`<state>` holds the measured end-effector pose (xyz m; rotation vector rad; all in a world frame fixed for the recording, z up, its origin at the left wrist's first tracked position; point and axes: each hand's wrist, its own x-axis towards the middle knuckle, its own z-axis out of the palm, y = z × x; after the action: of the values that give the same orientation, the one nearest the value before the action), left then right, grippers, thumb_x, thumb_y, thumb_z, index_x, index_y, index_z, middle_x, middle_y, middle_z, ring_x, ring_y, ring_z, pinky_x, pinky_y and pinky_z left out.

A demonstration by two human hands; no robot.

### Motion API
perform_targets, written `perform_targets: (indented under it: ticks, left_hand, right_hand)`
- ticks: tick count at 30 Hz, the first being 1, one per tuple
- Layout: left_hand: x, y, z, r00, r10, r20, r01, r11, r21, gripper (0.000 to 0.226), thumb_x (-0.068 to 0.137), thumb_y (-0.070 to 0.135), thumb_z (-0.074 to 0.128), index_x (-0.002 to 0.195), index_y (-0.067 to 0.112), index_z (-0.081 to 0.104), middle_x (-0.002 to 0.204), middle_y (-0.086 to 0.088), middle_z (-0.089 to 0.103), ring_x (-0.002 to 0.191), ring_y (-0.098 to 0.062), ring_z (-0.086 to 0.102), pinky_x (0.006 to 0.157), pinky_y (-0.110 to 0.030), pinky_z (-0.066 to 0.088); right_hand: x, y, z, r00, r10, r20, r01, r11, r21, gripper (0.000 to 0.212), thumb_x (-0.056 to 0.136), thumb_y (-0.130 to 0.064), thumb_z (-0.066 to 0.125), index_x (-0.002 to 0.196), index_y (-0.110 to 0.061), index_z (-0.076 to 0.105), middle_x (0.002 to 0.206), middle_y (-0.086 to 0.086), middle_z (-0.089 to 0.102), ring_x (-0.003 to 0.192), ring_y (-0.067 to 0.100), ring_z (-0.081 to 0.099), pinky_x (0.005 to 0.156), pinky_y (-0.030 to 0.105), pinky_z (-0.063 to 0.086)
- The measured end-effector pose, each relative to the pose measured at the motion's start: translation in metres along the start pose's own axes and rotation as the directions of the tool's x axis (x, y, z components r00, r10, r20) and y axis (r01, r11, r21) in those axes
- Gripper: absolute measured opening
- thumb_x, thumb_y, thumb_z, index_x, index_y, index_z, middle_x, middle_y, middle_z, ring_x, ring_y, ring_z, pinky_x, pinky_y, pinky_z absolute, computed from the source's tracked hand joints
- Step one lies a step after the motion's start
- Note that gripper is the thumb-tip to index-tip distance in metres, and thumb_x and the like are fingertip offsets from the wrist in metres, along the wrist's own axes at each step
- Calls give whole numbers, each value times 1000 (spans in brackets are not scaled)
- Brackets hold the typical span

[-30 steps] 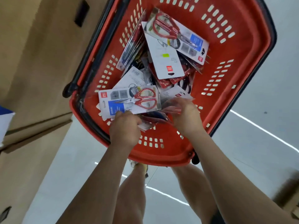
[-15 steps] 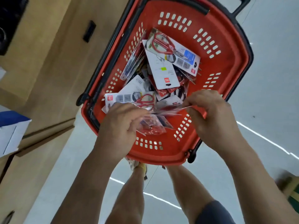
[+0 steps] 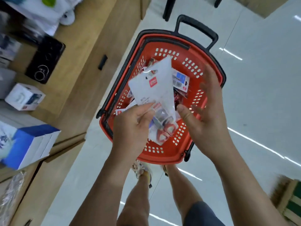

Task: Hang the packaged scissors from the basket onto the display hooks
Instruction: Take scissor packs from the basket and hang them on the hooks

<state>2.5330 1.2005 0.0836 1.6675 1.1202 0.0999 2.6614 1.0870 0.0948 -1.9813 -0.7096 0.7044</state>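
Head view: scissors packs (image 3: 153, 88) raised above basket (image 3: 162, 156), pinched by left hand (image 3: 130, 126). Right hand (image 3: 206, 115) just beside them over basket's right side, fingers spread wide, holding nothing. More packs (image 3: 180, 80) lying inside basket. Wooden shelf (image 3: 81, 62) with boxes (image 3: 24, 97) left of basket.

- Packaged scissors (image 3: 154, 92) in my left hand (image 3: 130, 128), white card back: small red square logo (image 3: 153, 82), white characters inside, too blurred to read.
- Same card, below the logo: grey print lines (image 3: 145, 100), illegible.
- Card in basket (image 3: 164, 156), just beyond my knuckles: second red logo tag (image 3: 118, 113), unreadable.
- Pack deeper in the basket: blue panel (image 3: 180, 77), no legible text.
- White box (image 3: 24, 97) and blue box (image 3: 31, 144) on the shelf: markings blurred.
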Motion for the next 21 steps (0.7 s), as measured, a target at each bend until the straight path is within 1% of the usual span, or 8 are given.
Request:
perform_targets:
  ticks: [4, 7, 11, 13, 15, 17, 19, 21]
  left_hand:
    - [-24, 39, -31, 986, -149, -73, 119, 941, -317, 20, 94, 18, 64, 108, 27, 74, 104, 15, 75, 96, -2, 70, 78, -32, 61]
    - [-40, 65, -57, 987, -133, -90, 87, 914, -396, 20, 95, 17, 64, 96, 35, 73, 94, 12, 77, 83, -8, 74, 62, -26, 60]
    - [-53, 95, -87, 966, -182, -185, 65, 860, -507, 17, 90, 15, 69, 86, 31, 75, 84, 9, 77, 78, -13, 75, 65, -26, 59]
    - [-56, 107, -99, 955, -214, -205, 67, 829, -555, 11, 89, 20, 70, 84, 27, 79, 90, 4, 78, 90, -19, 74, 83, -38, 59]
    - [-62, 122, -112, 951, -229, -209, 54, 788, -613, 15, 92, 25, 68, 83, 27, 80, 95, 1, 78, 98, -22, 72, 94, -45, 55]
    - [-69, 136, -126, 947, -209, -242, -3, 752, -660, 16, 94, 18, 65, 89, 23, 79, 103, -3, 76, 98, -21, 72, 88, -40, 57]
    - [-77, 147, -146, 907, -160, -390, -95, 824, -559, 26, 94, 5, 62, 99, 26, 76, 111, 1, 73, 100, -11, 71, 82, -26, 58]
    - [-85, 159, -167, 845, -98, -525, -168, 884, -436, 37, 93, 1, 61, 94, 36, 74, 106, 14, 72, 102, -3, 68, 89, -22, 55]
  right_hand:
    - [-27, -14, 2, 912, 196, 361, -115, 965, -234, 115, 67, -55, 80, 151, -50, 1, 160, -12, 16, 148, 14, 22, 113, 51, 36]
    - [-25, -46, -15, 880, 235, 413, -183, 970, -161, 112, 65, -45, 88, 145, -61, 11, 147, -13, 35, 129, 17, 50, 99, 47, 51]
    - [-19, -97, -47, 835, 221, 504, -226, 973, -52, 101, 67, -42, 86, 143, -61, 21, 130, -29, 53, 112, 10, 65, 95, 42, 56]
    - [-23, -119, -60, 831, 212, 513, -259, 966, 21, 95, 67, -44, 83, 144, -56, 29, 131, -23, 57, 111, 12, 66, 95, 44, 55]
    - [-30, -137, -74, 850, 220, 479, -284, 957, 63, 87, 68, -38, 83, 141, -54, 37, 121, 1, 69, 102, 24, 71, 92, 49, 56]
    - [-38, -155, -89, 873, 226, 432, -312, 939, 141, 78, 73, -26, 80, 136, -53, 42, 102, 10, 76, 93, 31, 73, 83, 44, 60]
    - [-47, -169, -105, 898, 214, 385, -320, 918, 234, 78, 75, -17, 76, 137, -48, 41, 100, 5, 77, 92, 27, 74, 79, 38, 61]
    - [-56, -185, -119, 923, 205, 325, -309, 898, 312, 74, 76, -16, 74, 134, -50, 44, 104, 6, 76, 92, 27, 74, 76, 41, 61]
